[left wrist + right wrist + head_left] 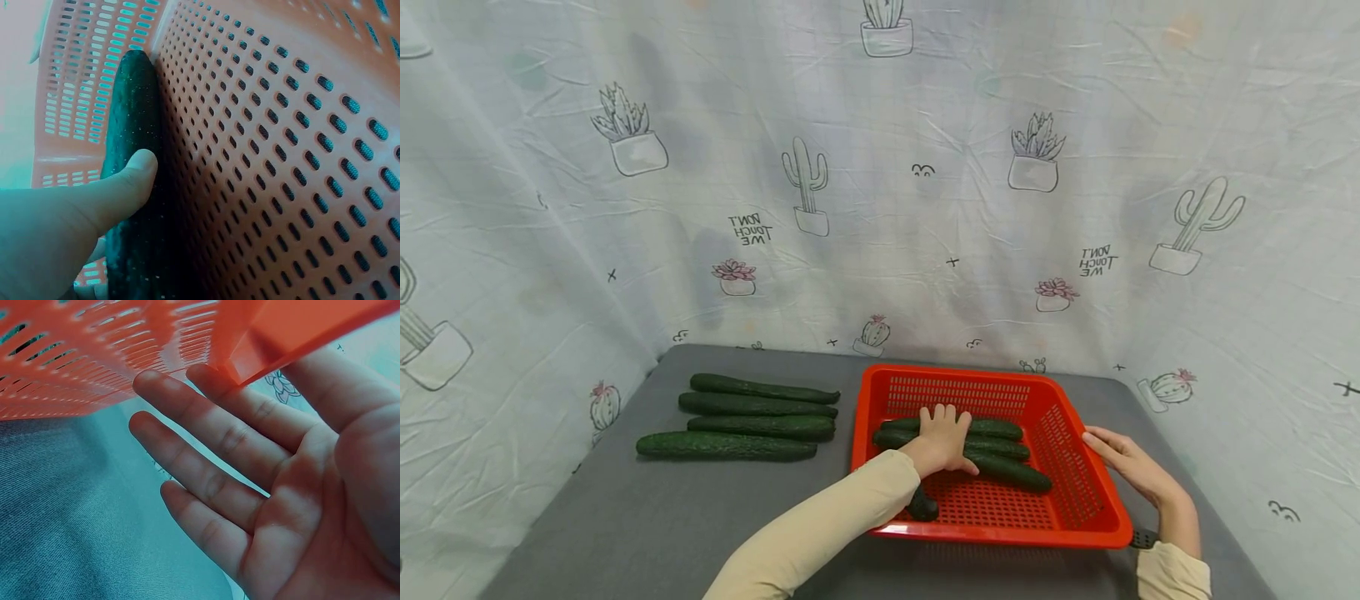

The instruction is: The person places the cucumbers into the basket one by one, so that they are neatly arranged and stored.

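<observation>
My left hand (942,442) reaches into a red plastic basket (992,533), fingers spread across several dark green cucumbers. Its thumb rests on the nearest cucumber (1011,472); the left wrist view shows this thumb against the side of a cucumber (134,106) lying along the slotted basket floor. Other fingertips are mostly hidden there. At the basket's right side, my right hand (1131,467) holds the rim. From below, the right wrist view shows the thumb going over the rim and the index finger under it, while the other fingers of the right hand (250,481) extend beneath.
Several more cucumbers (730,446) lie roughly parallel on the grey tabletop (647,525), left of the basket. A dark object (922,506) shows below the left wrist, partly hidden. Behind and beside the table hangs a pale curtain (880,250) printed with potted cacti.
</observation>
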Demonstrator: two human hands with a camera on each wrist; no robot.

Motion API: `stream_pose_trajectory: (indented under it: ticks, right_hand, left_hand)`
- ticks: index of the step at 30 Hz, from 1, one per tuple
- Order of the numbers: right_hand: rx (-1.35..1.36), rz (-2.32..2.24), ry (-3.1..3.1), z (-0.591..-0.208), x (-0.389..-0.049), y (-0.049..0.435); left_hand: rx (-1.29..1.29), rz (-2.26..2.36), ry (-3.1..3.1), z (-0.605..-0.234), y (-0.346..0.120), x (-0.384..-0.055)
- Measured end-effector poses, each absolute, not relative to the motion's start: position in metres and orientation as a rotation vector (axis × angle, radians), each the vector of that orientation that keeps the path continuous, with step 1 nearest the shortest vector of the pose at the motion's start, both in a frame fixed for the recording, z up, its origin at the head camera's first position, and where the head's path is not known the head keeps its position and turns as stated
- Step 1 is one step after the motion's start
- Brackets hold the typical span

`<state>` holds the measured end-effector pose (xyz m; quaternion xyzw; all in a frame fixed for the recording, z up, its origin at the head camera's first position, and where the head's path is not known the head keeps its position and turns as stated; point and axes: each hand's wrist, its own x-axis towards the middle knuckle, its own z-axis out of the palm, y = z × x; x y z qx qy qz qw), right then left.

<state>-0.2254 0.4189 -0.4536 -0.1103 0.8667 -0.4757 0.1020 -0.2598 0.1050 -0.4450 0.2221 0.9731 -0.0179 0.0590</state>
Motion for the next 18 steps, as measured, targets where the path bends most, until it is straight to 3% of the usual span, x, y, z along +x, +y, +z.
stream_pose_trajectory:
  ticks: [18]
  right_hand:
    - [-0.340, -1.426, 2.540, -0.455, -0.225, 0.420]
  left_hand:
    - [0.683, -0.180, 2.955, -0.429, 0.097, -0.256]
